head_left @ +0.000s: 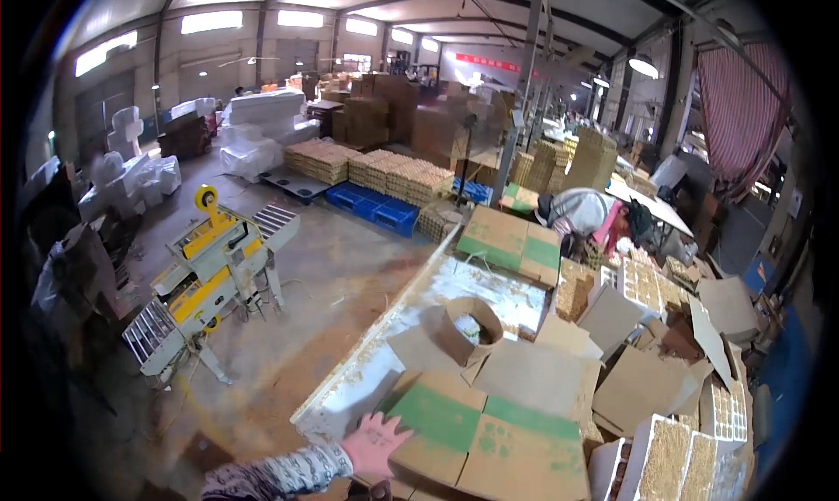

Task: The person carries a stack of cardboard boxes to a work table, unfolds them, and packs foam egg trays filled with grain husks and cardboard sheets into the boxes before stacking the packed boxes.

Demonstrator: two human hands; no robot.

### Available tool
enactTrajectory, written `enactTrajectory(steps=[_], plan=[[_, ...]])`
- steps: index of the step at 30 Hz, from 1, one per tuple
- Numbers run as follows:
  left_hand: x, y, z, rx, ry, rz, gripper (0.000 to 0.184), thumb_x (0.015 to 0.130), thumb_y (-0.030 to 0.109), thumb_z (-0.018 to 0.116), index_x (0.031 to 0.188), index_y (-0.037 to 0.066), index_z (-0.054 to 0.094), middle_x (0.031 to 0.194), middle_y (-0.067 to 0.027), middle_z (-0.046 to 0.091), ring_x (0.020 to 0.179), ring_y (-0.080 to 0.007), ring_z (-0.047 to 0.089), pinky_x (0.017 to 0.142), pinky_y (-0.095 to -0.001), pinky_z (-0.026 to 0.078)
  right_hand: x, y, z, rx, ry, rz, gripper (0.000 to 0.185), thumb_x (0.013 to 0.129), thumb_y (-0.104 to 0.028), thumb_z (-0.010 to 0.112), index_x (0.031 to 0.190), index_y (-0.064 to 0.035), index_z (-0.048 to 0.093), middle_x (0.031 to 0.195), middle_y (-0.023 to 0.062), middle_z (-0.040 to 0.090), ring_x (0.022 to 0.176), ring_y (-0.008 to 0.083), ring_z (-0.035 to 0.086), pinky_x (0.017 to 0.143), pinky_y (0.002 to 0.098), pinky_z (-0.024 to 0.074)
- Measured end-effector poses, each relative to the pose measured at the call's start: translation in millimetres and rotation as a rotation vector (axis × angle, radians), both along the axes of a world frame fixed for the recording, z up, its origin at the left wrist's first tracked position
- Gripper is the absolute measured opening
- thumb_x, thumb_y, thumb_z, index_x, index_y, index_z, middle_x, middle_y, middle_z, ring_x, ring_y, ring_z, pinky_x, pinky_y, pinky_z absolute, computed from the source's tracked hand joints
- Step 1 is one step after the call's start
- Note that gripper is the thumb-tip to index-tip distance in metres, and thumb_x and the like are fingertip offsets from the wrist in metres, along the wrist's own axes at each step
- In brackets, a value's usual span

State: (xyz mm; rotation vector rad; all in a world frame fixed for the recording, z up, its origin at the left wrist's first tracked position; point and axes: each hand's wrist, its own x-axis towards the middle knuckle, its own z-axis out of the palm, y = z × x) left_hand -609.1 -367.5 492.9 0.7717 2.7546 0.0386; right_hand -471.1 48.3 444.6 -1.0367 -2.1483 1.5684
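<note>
My left hand (376, 444), in a pink glove with a patterned sleeve behind it, is at the bottom centre. Its fingers are spread, and nothing shows in its grasp. Just right of the fingertips lies a closed cardboard box (516, 466) with green printed bands; whether the hand touches it I cannot tell. Behind the box, a round open cardboard ring (470, 330) stands on the white work table (358, 374), with something pale inside. A flat piece of grey-brown cardboard (533, 374) lies beside the ring. My right hand does not show.
Another green-banded box (511, 243) lies at the table's far end. On the right are white gridded trays (664, 457) with grainy filling and loose cardboard flaps (642, 387). A yellow roller machine (214, 269) stands left. Stacked egg trays (402, 176) rest near blue pallets (371, 208). A person (581, 213) bends beyond.
</note>
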Motion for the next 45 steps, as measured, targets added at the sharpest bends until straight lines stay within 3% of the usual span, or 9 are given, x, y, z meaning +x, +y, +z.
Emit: enactTrajectory(steps=[9,13,19,24,31,36,39,41,45], plan=[[10,83,131,-0.052,-0.458,-0.657,0.073,0.077,0.048,0.056,0.126,-0.004,0.037,0.111,-0.0205,0.055,0.096,-0.0316,0.056,0.085,-0.0382,0.042,-105,16,60,0.227,0.737,-0.066,0.055,0.093,-0.033,0.043,0.138,-0.0065,0.025,0.140,0.0157,0.027,0.126,0.0264,0.031,0.103,0.0371,0.0277],[-1,83,157,0.158,-1.129,-0.223,0.084,0.074,0.035,0.068,0.141,0.017,0.021,0.141,-0.0160,0.027,0.131,-0.0294,0.025,0.107,-0.0265,0.021,-103,11,64,0.021,0.849,-0.116,0.060,0.093,-0.035,0.043,0.139,-0.0032,0.021,0.142,0.0137,0.024,0.129,0.0245,0.026,0.107,0.0370,0.0208],[-55,38,88,0.903,-0.657,-0.111,0.066,0.073,0.021,0.072,0.126,0.002,0.039,0.119,-0.0070,0.049,0.107,-0.0131,0.046,0.092,-0.0287,0.038,-97,-7,70,-0.109,1.000,-0.401,0.044,0.084,-0.007,0.054,0.127,-0.0015,0.041,0.122,0.0121,0.049,0.108,0.0212,0.049,0.095,0.0322,0.0386],[-72,62,102,0.635,-0.034,-0.328,0.044,0.079,0.030,0.055,0.113,0.003,0.048,0.099,-0.0142,0.057,0.079,-0.0278,0.059,0.069,-0.0351,0.047,-130,-73,114,0.584,0.538,0.745,0.039,0.070,-0.011,0.057,0.109,-0.0058,0.054,0.094,0.0132,0.056,0.083,0.0268,0.056,0.077,0.0346,0.0451],[-45,35,113,0.443,-0.701,-0.946,0.065,0.079,0.024,0.059,0.134,0.004,0.031,0.129,-0.0227,0.040,0.121,-0.0321,0.039,0.103,-0.0392,0.029,-148,-83,50,1.262,0.008,1.344,0.053,0.080,-0.040,0.052,0.128,-0.0202,0.044,0.096,0.0138,0.060,0.084,0.0308,0.060,0.069,0.0385,0.0483],[-75,45,84,0.526,-0.035,-0.235,0.097,0.064,0.037,0.073,0.138,0.003,0.020,0.140,-0.0232,0.022,0.128,-0.0360,0.026,0.106,-0.0385,0.025,-211,-40,103,0.006,-0.191,1.766,0.035,0.093,-0.016,0.038,0.119,0.0010,0.052,0.117,0.0128,0.056,0.108,0.0200,0.052,0.094,0.0301,0.0392],[-75,68,36,0.856,-0.003,-0.048,0.107,0.057,0.032,0.079,0.138,0.002,0.017,0.141,-0.0237,0.018,0.129,-0.0368,0.024,0.107,-0.0383,0.023,-204,-51,212,-0.025,0.475,1.000,0.035,0.088,-0.015,0.043,0.118,0.0021,0.051,0.121,0.0149,0.053,0.112,0.0247,0.049,0.095,0.0332,0.0374],[-63,65,40,1.018,-0.131,0.048,0.110,0.055,0.027,0.082,0.139,0.002,0.015,0.140,-0.0239,0.019,0.129,-0.0360,0.024,0.107,-0.0382,0.023,-210,-45,183,1.254,0.526,0.320,0.042,0.084,-0.007,0.045,0.125,0.0017,0.044,0.128,0.0188,0.045,0.116,0.0302,0.045,0.098,0.0370,0.0349],[-63,72,-22,1.325,-0.192,0.339,0.096,0.070,0.017,0.075,0.140,0.002,0.010,0.140,-0.0170,0.024,0.127,-0.0245,0.030,0.103,-0.0334,0.031,-122,-30,52,1.196,-0.088,0.661,0.073,0.074,-0.029,0.060,0.130,0.0078,0.030,0.134,0.0291,0.030,0.126,0.0424,0.026,0.106,0.0509,0.0173]])
